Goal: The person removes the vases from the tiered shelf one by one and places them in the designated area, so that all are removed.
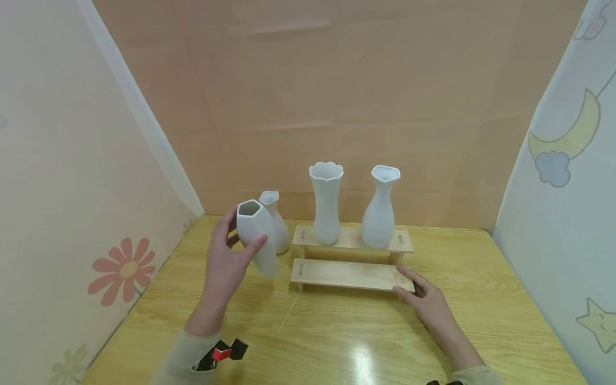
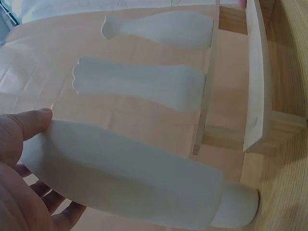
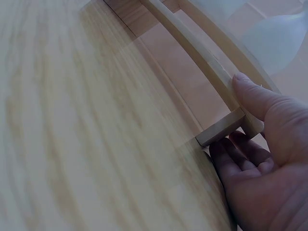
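My left hand (image 1: 227, 264) grips a white vase with a five-sided mouth (image 1: 257, 230), tilted, its base off to the lower right; the left wrist view shows this vase (image 2: 125, 173) large, between thumb and fingers. Behind it on the table stands another white vase (image 1: 281, 230). The right hand (image 1: 429, 305) holds the right end of the lower shelf (image 1: 344, 274) of a two-tier wooden stand; in the right wrist view the thumb lies on the board (image 3: 207, 60) and the fingers curl beneath.
On the stand's upper shelf (image 1: 353, 238) are a white vase with a scalloped rim (image 1: 326, 206) and a round-bellied white vase (image 1: 378, 219). A peach backdrop rises behind the wooden table (image 1: 337, 331), with patterned sheets at both sides.
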`<state>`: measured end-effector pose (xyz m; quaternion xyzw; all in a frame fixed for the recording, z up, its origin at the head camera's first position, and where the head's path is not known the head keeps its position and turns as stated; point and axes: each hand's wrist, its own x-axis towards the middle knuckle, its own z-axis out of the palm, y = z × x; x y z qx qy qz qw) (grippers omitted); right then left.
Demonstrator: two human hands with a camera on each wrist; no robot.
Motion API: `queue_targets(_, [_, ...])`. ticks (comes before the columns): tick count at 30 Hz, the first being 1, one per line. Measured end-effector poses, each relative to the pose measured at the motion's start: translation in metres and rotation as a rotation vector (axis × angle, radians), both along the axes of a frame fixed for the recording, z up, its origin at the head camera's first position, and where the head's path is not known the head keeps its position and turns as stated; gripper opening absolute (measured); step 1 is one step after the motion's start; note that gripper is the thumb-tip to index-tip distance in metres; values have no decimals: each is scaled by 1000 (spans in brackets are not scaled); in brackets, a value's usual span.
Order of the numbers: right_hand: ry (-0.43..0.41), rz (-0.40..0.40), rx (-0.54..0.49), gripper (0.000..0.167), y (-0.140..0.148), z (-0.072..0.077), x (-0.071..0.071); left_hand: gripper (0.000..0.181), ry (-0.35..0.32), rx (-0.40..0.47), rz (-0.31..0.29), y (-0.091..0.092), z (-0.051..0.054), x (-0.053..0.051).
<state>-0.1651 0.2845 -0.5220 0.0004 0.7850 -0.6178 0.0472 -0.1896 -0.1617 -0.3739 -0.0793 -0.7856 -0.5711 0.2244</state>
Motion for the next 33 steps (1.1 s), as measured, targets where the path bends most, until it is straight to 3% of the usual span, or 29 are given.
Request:
queue_targets(8, [-11, -3, -9, 78, 1, 0, 0, 83, -41, -2, 78, -14, -10, -18])
queue_targets(17, [3, 0, -30, 76, 1, 0, 0, 82, 0, 3, 126, -27, -24, -45])
queue_targets(33, [4, -6, -10, 78, 1, -2, -1, 84, 31, 11, 208, -37, -38, -87])
